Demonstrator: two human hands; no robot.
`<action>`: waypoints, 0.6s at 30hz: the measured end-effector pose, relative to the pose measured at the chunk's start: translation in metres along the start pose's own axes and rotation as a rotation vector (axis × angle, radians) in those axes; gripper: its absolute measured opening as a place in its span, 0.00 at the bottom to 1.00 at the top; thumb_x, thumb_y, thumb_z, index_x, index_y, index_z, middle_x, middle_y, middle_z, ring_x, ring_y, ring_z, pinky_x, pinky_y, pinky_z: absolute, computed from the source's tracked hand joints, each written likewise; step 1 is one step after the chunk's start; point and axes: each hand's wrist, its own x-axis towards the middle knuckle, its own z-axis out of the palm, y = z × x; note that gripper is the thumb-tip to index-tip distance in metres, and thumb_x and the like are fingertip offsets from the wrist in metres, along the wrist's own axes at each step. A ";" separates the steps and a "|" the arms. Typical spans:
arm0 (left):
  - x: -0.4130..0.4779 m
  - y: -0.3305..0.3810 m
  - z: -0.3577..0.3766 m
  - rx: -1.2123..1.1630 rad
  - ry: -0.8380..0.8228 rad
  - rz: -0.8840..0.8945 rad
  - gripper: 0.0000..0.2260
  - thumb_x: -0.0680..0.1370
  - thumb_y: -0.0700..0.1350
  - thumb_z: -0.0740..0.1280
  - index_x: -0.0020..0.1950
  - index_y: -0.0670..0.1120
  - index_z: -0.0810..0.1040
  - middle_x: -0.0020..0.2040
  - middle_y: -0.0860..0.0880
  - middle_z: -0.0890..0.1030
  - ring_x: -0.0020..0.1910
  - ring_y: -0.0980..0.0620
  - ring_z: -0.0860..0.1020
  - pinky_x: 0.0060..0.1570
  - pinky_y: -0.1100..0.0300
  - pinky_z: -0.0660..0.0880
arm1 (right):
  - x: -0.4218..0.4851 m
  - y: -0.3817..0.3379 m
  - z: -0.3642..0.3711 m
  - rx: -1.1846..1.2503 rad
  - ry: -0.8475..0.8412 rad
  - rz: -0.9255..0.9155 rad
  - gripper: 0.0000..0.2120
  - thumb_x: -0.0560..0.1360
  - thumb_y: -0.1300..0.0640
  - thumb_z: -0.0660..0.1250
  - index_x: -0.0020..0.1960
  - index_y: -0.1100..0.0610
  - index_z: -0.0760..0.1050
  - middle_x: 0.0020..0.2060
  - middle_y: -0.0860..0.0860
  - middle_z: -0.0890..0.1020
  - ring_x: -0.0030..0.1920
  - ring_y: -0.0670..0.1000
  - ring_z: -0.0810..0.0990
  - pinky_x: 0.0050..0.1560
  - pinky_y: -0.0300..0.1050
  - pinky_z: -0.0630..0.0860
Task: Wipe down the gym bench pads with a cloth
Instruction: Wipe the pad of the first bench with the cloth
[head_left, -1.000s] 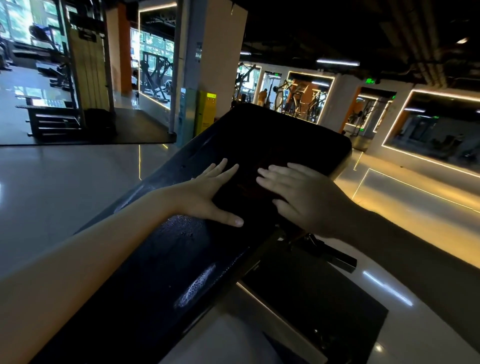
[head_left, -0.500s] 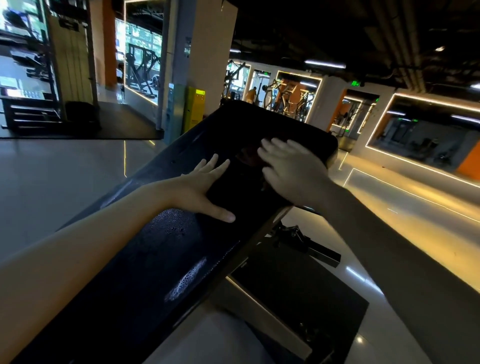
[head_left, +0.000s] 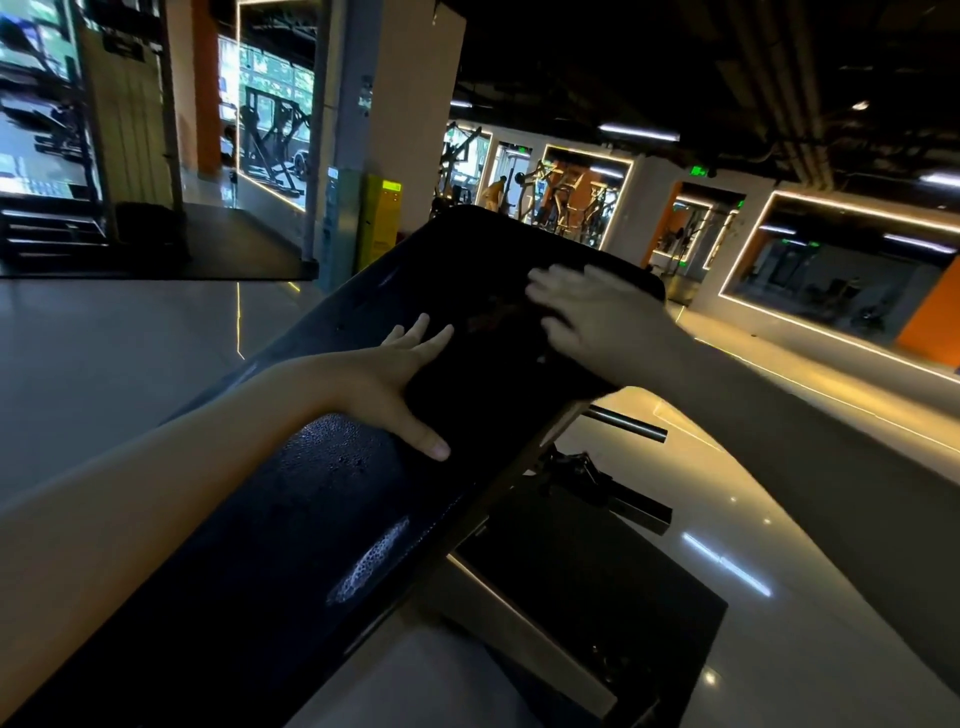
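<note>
1. On the sloped black bench pad (head_left: 291, 525), which runs from the lower left up to its rounded top edge near the middle of the view, both bare hands are at work.
2. The left hand (head_left: 395, 374) lies flat on the pad about halfway up, its grip spread wide with fingers fanned and thumb pointing down the slope; it appears to be bracing rather than wiping.
3. The right hand (head_left: 587, 312) is higher, close to the pad's top edge, and is blurred. Its fingers look extended, but whether its grip is flat or pinching anything cannot be told.
4. The cloth cannot be made out clearly. A faint dull patch on the pad just left of the right hand may be part of it, but the dark surface hides its outline, so its place is uncertain.
5. Lower on the pad, beads of moisture (head_left: 332, 447) and a wet, shiny streak (head_left: 371, 564) show near the right-hand edge.
6. Judged from this, the step in hand is wiping the upper part of the pad, with the task partly done since the lower stretch looks wet.
7. The next move probably calls for drawing the wiping hand down the slope toward the beads and streak, keeping even pressure, while the left hand shifts out of the path.
8. Below the pad, the bench frame (head_left: 582, 473) and a dark floor mat (head_left: 597, 587) sit on glossy floor (head_left: 779, 545).
</note>
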 end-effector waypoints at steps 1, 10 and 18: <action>0.000 0.001 0.000 0.006 0.003 -0.002 0.63 0.55 0.67 0.73 0.77 0.56 0.33 0.76 0.52 0.29 0.75 0.49 0.32 0.75 0.42 0.45 | 0.006 0.006 -0.002 -0.026 0.009 0.051 0.25 0.83 0.49 0.48 0.78 0.55 0.53 0.78 0.51 0.53 0.78 0.48 0.49 0.74 0.43 0.43; 0.000 0.003 0.003 -0.008 0.010 -0.011 0.64 0.54 0.68 0.72 0.77 0.56 0.33 0.76 0.51 0.29 0.75 0.48 0.31 0.75 0.42 0.44 | -0.007 -0.041 0.015 0.065 0.035 -0.012 0.24 0.84 0.52 0.48 0.78 0.60 0.55 0.78 0.54 0.52 0.78 0.48 0.49 0.74 0.40 0.41; -0.005 0.005 -0.005 -0.153 0.142 0.053 0.52 0.64 0.57 0.78 0.79 0.50 0.50 0.79 0.47 0.53 0.77 0.47 0.54 0.74 0.56 0.56 | -0.018 -0.058 0.017 0.167 -0.010 -0.125 0.23 0.84 0.52 0.50 0.77 0.58 0.56 0.78 0.52 0.54 0.77 0.46 0.50 0.71 0.34 0.40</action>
